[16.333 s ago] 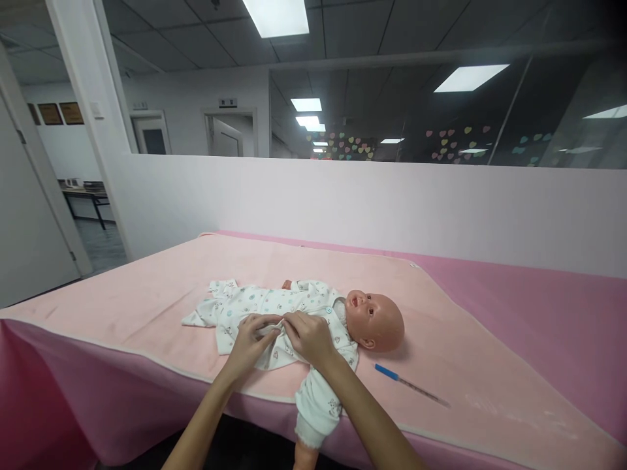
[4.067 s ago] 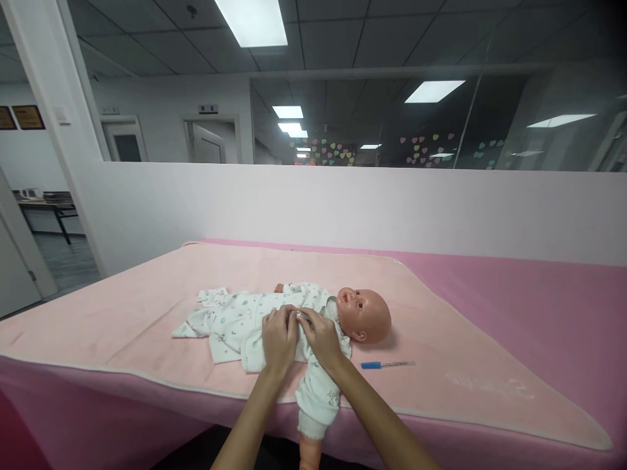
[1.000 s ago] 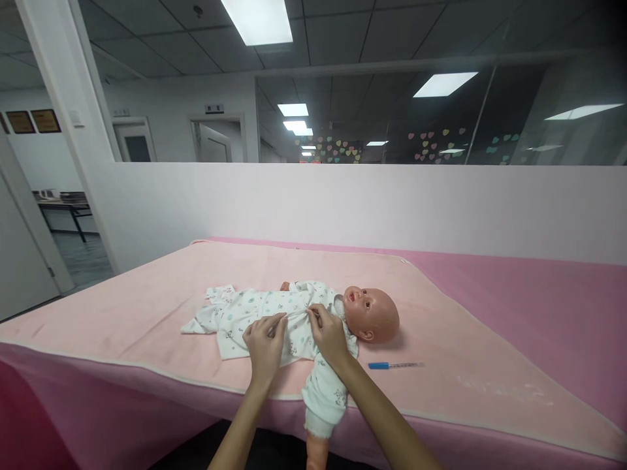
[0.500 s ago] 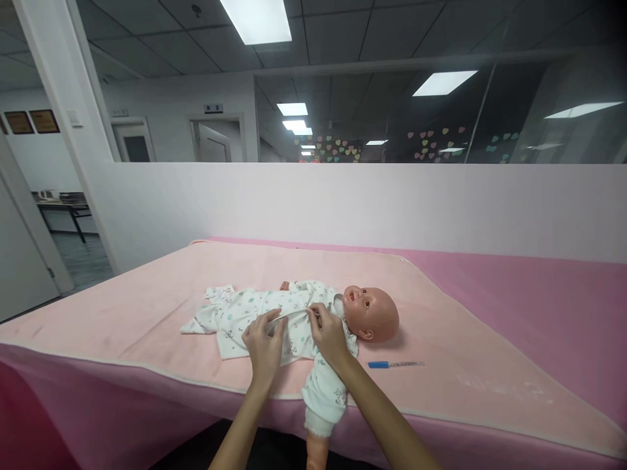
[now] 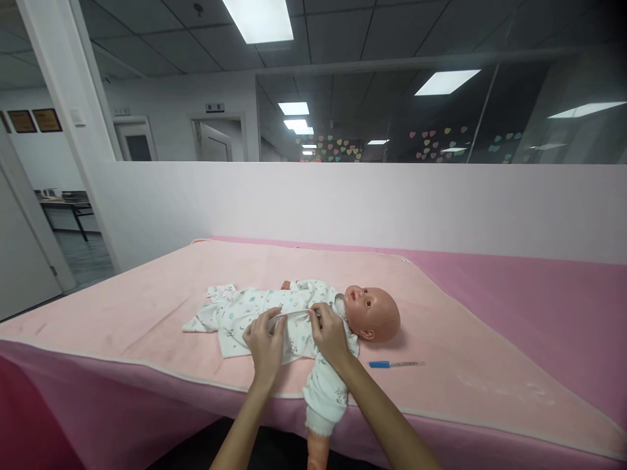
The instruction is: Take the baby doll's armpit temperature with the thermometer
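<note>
A baby doll lies on its back, head to the right, dressed in white baby clothes with a small print. The front of the baby shirt is under both my hands. My left hand is closed at the shirt's edge, thumb and forefinger bent around the cloth. Nearer the doll's chest, my right hand pinches the same edge, and a thin white line of fabric runs taut between the two hands. One sleeved doll arm hangs over the table's near edge, below my right forearm.
A pen-like stick with a blue end lies right of the doll's arm. Under the doll is a peach blanket over a pink cover. A low white wall with glass above stands behind the table.
Both hands keep their hold on the shirt edge in nearly the same place. The whole view has shifted very slightly; the doll lies as before.
</note>
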Demonstrator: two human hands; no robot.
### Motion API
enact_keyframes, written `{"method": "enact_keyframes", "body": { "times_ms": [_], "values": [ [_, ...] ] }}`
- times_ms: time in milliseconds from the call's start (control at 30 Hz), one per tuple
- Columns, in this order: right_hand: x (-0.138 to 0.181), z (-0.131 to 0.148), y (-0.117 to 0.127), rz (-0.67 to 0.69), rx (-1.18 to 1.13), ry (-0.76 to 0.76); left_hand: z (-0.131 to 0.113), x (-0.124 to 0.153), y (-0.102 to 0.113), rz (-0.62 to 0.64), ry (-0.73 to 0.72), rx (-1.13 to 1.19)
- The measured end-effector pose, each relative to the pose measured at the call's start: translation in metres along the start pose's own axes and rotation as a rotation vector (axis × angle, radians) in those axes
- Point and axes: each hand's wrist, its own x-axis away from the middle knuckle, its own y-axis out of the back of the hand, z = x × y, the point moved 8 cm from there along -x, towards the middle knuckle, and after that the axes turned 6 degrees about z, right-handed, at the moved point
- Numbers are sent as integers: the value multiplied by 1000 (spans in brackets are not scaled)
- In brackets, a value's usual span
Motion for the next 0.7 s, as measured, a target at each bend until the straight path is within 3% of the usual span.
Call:
{"method": "enact_keyframes", "body": {
  "times_ms": [700],
  "values": [
    [0, -1, -2, 9, 23, 7, -1, 0, 2, -11, 27, 27]
  ]
}}
